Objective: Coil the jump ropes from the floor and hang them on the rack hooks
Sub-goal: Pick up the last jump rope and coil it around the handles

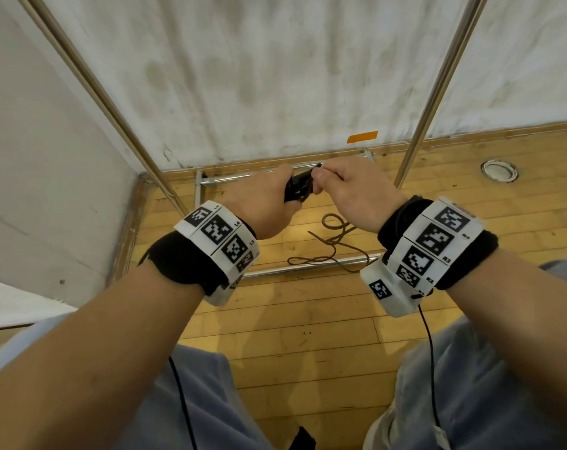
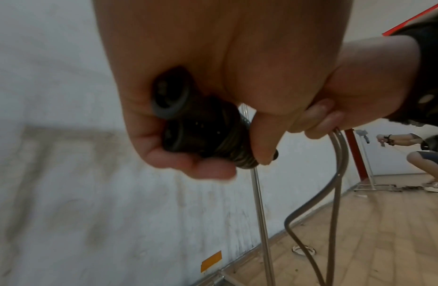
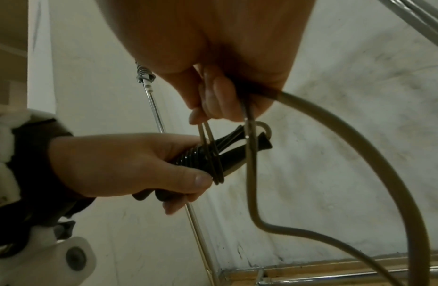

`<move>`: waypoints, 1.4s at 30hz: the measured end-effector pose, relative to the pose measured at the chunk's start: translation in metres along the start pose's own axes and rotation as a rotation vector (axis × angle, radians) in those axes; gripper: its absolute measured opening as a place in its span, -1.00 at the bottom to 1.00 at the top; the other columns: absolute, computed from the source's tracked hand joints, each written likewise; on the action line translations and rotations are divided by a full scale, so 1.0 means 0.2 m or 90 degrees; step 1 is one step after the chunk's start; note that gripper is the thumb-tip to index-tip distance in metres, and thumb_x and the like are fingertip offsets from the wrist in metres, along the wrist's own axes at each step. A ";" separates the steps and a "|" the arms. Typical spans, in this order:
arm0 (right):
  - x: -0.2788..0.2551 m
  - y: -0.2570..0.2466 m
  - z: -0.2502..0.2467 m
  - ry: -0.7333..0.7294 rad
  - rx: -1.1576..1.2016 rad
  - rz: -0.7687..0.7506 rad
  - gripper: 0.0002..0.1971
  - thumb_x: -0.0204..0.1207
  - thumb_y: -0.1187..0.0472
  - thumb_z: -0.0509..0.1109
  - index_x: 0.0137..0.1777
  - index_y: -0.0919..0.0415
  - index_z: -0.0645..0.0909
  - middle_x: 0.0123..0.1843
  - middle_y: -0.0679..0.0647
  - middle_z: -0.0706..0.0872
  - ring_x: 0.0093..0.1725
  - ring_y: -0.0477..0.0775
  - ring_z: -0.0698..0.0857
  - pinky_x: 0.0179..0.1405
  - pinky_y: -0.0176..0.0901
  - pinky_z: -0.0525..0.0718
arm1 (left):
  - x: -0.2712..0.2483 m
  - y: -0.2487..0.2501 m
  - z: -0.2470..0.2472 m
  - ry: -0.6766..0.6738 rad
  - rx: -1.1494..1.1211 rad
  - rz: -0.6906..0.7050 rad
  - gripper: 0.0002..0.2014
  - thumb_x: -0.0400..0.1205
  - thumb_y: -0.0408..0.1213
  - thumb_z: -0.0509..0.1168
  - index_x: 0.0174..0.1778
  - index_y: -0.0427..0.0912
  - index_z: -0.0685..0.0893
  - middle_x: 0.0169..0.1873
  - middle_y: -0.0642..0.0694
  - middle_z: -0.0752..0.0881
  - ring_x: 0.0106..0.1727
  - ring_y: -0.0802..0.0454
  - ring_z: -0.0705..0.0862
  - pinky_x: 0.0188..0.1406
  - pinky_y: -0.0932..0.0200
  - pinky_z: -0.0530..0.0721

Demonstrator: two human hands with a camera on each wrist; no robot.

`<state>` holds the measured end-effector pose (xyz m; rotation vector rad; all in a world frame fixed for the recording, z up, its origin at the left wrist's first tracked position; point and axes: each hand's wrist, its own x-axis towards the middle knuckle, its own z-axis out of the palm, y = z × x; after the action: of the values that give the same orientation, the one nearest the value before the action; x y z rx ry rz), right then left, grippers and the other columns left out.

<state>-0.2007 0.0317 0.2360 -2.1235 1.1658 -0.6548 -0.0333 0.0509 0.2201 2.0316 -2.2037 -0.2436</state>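
My left hand (image 1: pixel 269 203) grips two black jump-rope handles (image 1: pixel 300 189) side by side, with several turns of grey cord wound round them (image 3: pixel 213 164). Their round butt ends (image 2: pixel 171 100) show in the left wrist view. My right hand (image 1: pixel 344 186) pinches the cord (image 3: pixel 247 135) just above the handles. From that hand the rest of the cord (image 3: pixel 359 147) loops down to the floor, where its loose end (image 1: pixel 334 241) lies in curls. Both hands are held between the rack's two slanted metal poles (image 1: pixel 438 92). No hooks are in view.
The rack's base frame (image 1: pixel 308 267) lies on the wooden floor against the stained white wall, under the loose cord. A round floor socket (image 1: pixel 499 170) sits to the right. An orange tape strip (image 1: pixel 361 137) marks the wall. Another person (image 2: pixel 418 152) crouches far off by a second rack.
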 end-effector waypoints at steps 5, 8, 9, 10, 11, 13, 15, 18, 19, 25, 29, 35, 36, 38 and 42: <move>0.02 0.01 -0.01 0.061 -0.050 -0.007 -0.63 0.67 0.07 0.17 -0.41 0.02 0.48 -0.48 -0.11 0.47 -0.51 -0.12 0.43 -0.56 -0.55 0.37 | -0.01 0.05 -0.01 0.022 0.044 0.040 -0.63 0.52 0.24 0.27 0.04 0.06 0.46 -0.19 0.12 0.64 -0.25 0.05 0.57 -0.50 0.22 0.35; 0.03 0.03 -0.03 0.083 -0.103 -0.012 -0.62 0.65 0.01 0.16 -0.35 0.14 0.57 -0.48 -0.09 0.50 -0.46 -0.10 0.47 -0.50 -0.53 0.36 | -0.02 0.08 -0.01 0.035 0.043 0.052 -0.66 0.48 0.30 0.26 -0.18 0.12 0.42 -0.38 0.17 0.57 -0.35 0.10 0.56 -0.52 0.21 0.36; 0.03 0.04 -0.04 0.088 -0.115 -0.009 -0.60 0.65 -0.02 0.15 -0.34 0.15 0.59 -0.48 -0.07 0.51 -0.46 -0.09 0.48 -0.51 -0.49 0.36 | -0.02 0.09 -0.01 0.044 0.046 0.060 -0.69 0.50 0.26 0.26 -0.22 0.12 0.41 -0.43 0.16 0.54 -0.41 0.13 0.53 -0.55 0.22 0.33; 0.03 0.05 -0.04 0.091 -0.127 -0.004 -0.58 0.64 -0.05 0.16 -0.36 0.15 0.58 -0.49 -0.05 0.51 -0.46 -0.08 0.48 -0.53 -0.43 0.35 | -0.02 0.09 -0.01 0.052 0.050 0.067 -0.72 0.52 0.21 0.25 -0.24 0.12 0.39 -0.47 0.15 0.52 -0.45 0.17 0.49 -0.57 0.23 0.30; 0.03 0.05 -0.05 0.096 -0.136 0.003 -0.57 0.63 -0.08 0.17 -0.38 0.15 0.56 -0.50 -0.03 0.51 -0.48 -0.05 0.48 -0.53 -0.37 0.33 | -0.02 0.09 -0.01 0.056 0.056 0.074 -0.74 0.53 0.18 0.24 -0.25 0.12 0.39 -0.49 0.15 0.50 -0.48 0.20 0.47 -0.58 0.24 0.29; 0.04 0.06 -0.06 0.100 -0.138 0.028 -0.53 0.60 -0.13 0.21 -0.37 0.21 0.60 -0.50 0.03 0.52 -0.49 0.00 0.48 -0.53 -0.25 0.33 | -0.03 0.09 -0.01 0.055 0.063 0.098 -0.79 0.54 0.14 0.21 -0.23 0.13 0.39 -0.49 0.14 0.51 -0.48 0.22 0.46 -0.57 0.24 0.30; 0.05 0.07 -0.07 0.098 -0.115 0.055 -0.50 0.54 -0.18 0.27 -0.30 0.29 0.66 -0.50 0.07 0.52 -0.53 -0.03 0.45 -0.55 -0.26 0.36 | -0.03 0.09 -0.02 0.042 0.049 0.125 -0.83 0.54 0.10 0.21 -0.22 0.13 0.42 -0.48 0.14 0.53 -0.46 0.19 0.50 -0.56 0.24 0.35; 0.07 0.09 -0.10 0.066 -0.027 0.099 -0.51 0.47 -0.21 0.35 -0.35 0.26 0.67 -0.65 -0.06 0.39 -0.68 -0.14 0.37 -0.67 -0.44 0.29 | -0.04 0.09 -0.04 0.025 0.021 0.155 -0.84 0.54 0.08 0.23 -0.20 0.12 0.48 -0.47 0.14 0.56 -0.42 0.15 0.56 -0.52 0.22 0.45; 0.08 0.10 -0.11 0.047 -0.002 0.113 -0.54 0.44 -0.22 0.37 -0.39 0.19 0.66 -0.67 -0.10 0.36 -0.69 -0.15 0.34 -0.66 -0.43 0.30 | -0.04 0.09 -0.05 0.023 0.008 0.167 -0.84 0.54 0.08 0.24 -0.18 0.10 0.49 -0.46 0.13 0.57 -0.41 0.13 0.57 -0.50 0.21 0.50; 0.07 0.14 -0.14 -0.025 0.280 0.135 -0.48 0.27 -0.27 0.43 -0.30 0.29 0.69 -0.37 0.17 0.61 -0.36 0.10 0.56 -0.19 -0.05 0.53 | -0.09 0.12 -0.08 0.051 -0.132 0.218 -0.83 0.58 0.05 0.28 -0.09 0.07 0.49 -0.39 0.19 0.55 -0.35 0.21 0.55 -0.42 0.24 0.48; 0.05 0.14 -0.03 0.003 0.427 0.113 -0.75 0.57 0.11 0.34 -0.34 0.04 0.68 -0.50 -0.02 0.53 -0.55 -0.07 0.42 -0.59 -0.30 0.39 | -0.11 0.11 -0.11 0.098 -0.201 0.176 -0.77 0.58 0.06 0.25 0.03 0.02 0.56 -0.37 0.19 0.57 -0.34 0.25 0.57 -0.45 0.34 0.41; 0.03 0.06 0.08 0.105 0.272 0.031 -0.62 0.64 0.15 0.15 -0.40 -0.14 0.57 -0.59 -0.24 0.47 -0.56 -0.17 0.35 -0.49 -0.19 0.31 | -0.07 0.08 -0.13 0.171 -0.326 0.068 -0.77 0.62 -0.02 0.28 -0.02 -0.12 0.54 -0.41 0.07 0.60 -0.44 0.16 0.55 -0.50 0.30 0.43; 0.03 0.05 0.09 0.122 0.230 -0.003 -0.65 0.64 0.13 0.14 -0.34 -0.17 0.58 -0.55 -0.27 0.50 -0.52 -0.22 0.40 -0.43 -0.23 0.36 | -0.07 0.08 -0.14 0.183 -0.346 0.057 -0.74 0.59 0.01 0.27 -0.02 -0.12 0.54 -0.40 0.04 0.62 -0.43 0.12 0.57 -0.47 0.21 0.45; 0.02 0.03 0.12 0.143 0.152 -0.055 -0.79 0.66 0.16 0.17 -0.09 -0.01 0.63 -0.43 -0.28 0.55 -0.41 -0.30 0.50 -0.38 -0.39 0.38 | -0.06 0.07 -0.15 0.200 -0.369 0.048 -0.72 0.54 0.06 0.22 -0.06 -0.10 0.51 -0.43 0.05 0.59 -0.43 0.07 0.58 -0.46 0.13 0.47; 0.03 0.05 0.11 0.145 -0.011 -0.068 -0.81 0.66 0.17 0.20 0.01 0.18 0.65 -0.35 -0.19 0.56 -0.34 -0.19 0.53 -0.32 -0.34 0.41 | -0.06 0.07 -0.15 0.211 -0.374 0.042 -0.68 0.57 0.03 0.23 0.08 -0.13 0.51 -0.40 0.06 0.61 -0.42 0.08 0.61 -0.43 0.10 0.53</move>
<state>-0.1892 0.0286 0.2145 -2.1803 1.1851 -0.9591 -0.0407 0.0633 0.2521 1.5479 -1.7292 -0.4481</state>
